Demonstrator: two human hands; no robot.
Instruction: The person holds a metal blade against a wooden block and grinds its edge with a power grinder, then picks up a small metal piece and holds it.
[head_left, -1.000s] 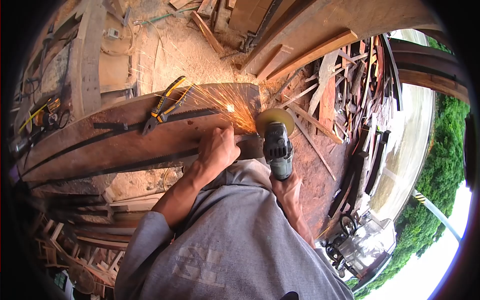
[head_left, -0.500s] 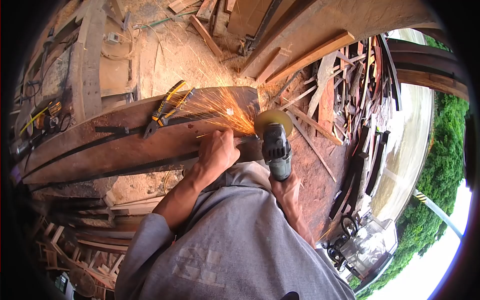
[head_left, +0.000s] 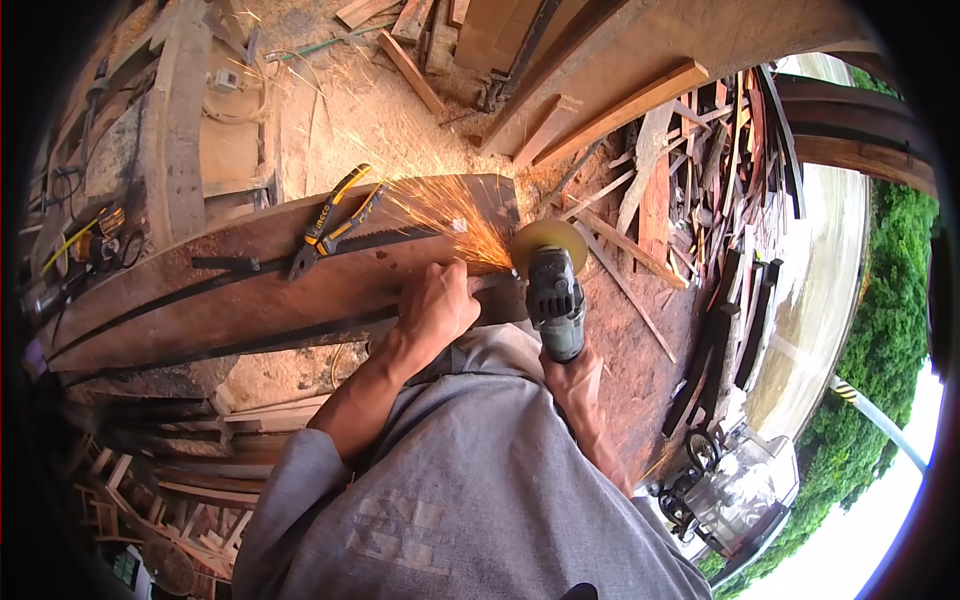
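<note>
My right hand (head_left: 572, 372) is wrapped round the rear body of an angle grinder (head_left: 555, 305). Its yellowish disc (head_left: 550, 240) meets the end of a dark metal strip, and orange sparks (head_left: 455, 222) fan out to the upper left. My left hand (head_left: 437, 303) is closed in a fist on that strip, left of the disc; the strip looks like a long toothed saw blade (head_left: 310, 333) running along the near edge of a wooden plank (head_left: 200, 310). Yellow-and-black pliers (head_left: 330, 222) lie on the plank, beyond my left hand.
Another dark strip (head_left: 170, 290) and a short dark piece (head_left: 225, 263) lie on the plank. A yellow-and-black tool (head_left: 95, 235) sits at far left. Wood offcuts (head_left: 690, 180) are heaped at right, near a parked motorbike (head_left: 700, 480). Sawdust (head_left: 340, 110) covers the ground beyond.
The grinder and my right hand have shifted very slightly right. The spray of sparks has changed shape, spreading higher to the upper left. My left hand stays in place.
</note>
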